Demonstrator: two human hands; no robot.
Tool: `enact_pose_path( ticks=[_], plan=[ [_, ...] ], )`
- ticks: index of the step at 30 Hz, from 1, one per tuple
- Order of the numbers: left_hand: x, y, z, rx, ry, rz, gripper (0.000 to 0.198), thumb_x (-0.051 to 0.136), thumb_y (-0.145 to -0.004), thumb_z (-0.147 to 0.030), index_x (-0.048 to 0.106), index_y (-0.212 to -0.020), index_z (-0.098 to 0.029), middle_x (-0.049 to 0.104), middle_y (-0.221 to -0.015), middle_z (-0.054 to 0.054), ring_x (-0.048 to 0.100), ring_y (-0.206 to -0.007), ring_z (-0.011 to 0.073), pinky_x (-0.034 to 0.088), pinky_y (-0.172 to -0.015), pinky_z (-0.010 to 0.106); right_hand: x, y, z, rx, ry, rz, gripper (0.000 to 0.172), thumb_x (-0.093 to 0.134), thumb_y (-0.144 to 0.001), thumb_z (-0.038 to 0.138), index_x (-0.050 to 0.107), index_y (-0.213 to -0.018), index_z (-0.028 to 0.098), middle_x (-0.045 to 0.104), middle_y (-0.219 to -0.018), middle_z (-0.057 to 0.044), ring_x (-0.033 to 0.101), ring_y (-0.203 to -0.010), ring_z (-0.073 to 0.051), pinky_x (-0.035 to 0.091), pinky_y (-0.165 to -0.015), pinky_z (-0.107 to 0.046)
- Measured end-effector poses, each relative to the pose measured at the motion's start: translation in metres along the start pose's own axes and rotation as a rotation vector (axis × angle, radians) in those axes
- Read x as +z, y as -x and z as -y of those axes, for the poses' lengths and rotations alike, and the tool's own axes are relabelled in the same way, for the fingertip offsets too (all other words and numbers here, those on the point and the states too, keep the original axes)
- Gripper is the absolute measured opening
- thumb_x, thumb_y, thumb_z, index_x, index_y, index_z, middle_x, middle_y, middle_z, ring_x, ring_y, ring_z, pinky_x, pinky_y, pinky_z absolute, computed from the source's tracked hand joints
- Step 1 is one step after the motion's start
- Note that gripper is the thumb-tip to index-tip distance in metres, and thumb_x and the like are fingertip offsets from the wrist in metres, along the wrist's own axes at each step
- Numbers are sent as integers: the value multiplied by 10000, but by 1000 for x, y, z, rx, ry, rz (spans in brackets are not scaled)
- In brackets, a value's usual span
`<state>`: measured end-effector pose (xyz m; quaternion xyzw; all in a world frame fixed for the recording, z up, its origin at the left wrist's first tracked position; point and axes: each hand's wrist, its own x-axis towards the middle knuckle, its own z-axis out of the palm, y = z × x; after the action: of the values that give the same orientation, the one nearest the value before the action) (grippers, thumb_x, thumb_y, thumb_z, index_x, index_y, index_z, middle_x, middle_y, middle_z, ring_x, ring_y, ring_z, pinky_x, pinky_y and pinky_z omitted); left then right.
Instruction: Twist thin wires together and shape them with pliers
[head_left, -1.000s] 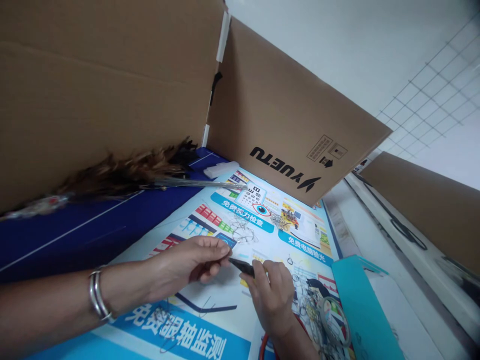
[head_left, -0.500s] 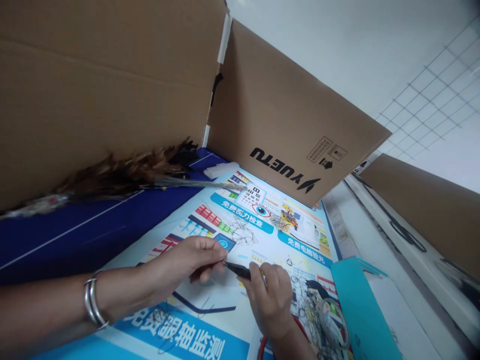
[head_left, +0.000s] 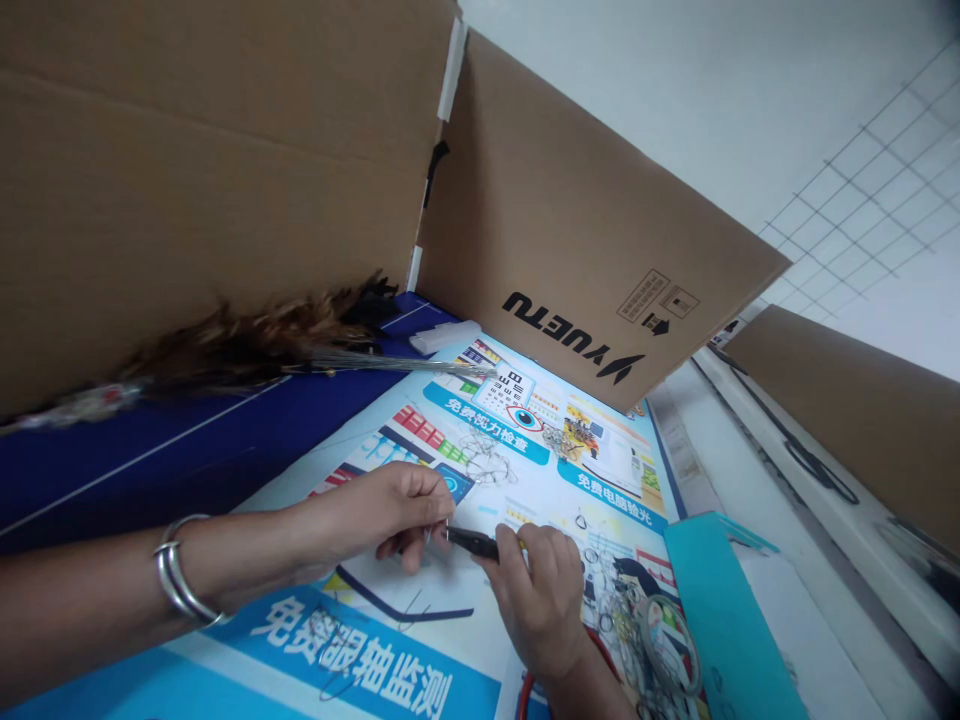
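Brown cardboard panels (head_left: 570, 200) stand beyond a printed sheet (head_left: 489, 612). Over the sheet, the left hand (head_left: 409, 510) has thumb and fingers pinched together, while the right hand (head_left: 544, 590) is wrapped around a dark pointed tool (head_left: 474, 542). At its tip, thin wire (head_left: 448, 524) pokes from the left hand's pinch.

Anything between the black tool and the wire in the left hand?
Nothing visible. The black tool in the right hand has its tip right by the wire in the left hand; whether they touch is too small to tell.
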<state>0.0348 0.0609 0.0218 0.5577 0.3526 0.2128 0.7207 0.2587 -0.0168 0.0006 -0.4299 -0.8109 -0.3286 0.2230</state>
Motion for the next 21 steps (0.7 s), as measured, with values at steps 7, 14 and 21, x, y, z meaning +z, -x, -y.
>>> enact_pose_path(
  ticks=[7,14,21],
  plan=[
    [-4,-3,3,-27,11,10,430,658,-758,-591,583,-706,-171,702,-662,12,571,-456,106,279,-428,204,-1,0,0,-25,5,13,215,547,-970,293,620,-1091,132,622,-919,-112,575,-830,-239,426,-703,-392],
    [-7,-3,-1,-55,19,69,392,664,-772,-551,575,-708,-174,722,-678,8,606,-466,110,281,-421,202,-2,0,0,-40,-1,27,169,559,-944,199,623,-1087,135,636,-915,-102,568,-823,-235,413,-696,-384],
    [-11,-6,4,-77,41,86,367,673,-776,-526,584,-704,-177,731,-658,23,604,-459,111,276,-409,197,-3,-1,-1,-53,-11,26,172,550,-953,219,623,-1084,133,623,-922,-107,575,-819,-232,421,-689,-384]
  ],
)
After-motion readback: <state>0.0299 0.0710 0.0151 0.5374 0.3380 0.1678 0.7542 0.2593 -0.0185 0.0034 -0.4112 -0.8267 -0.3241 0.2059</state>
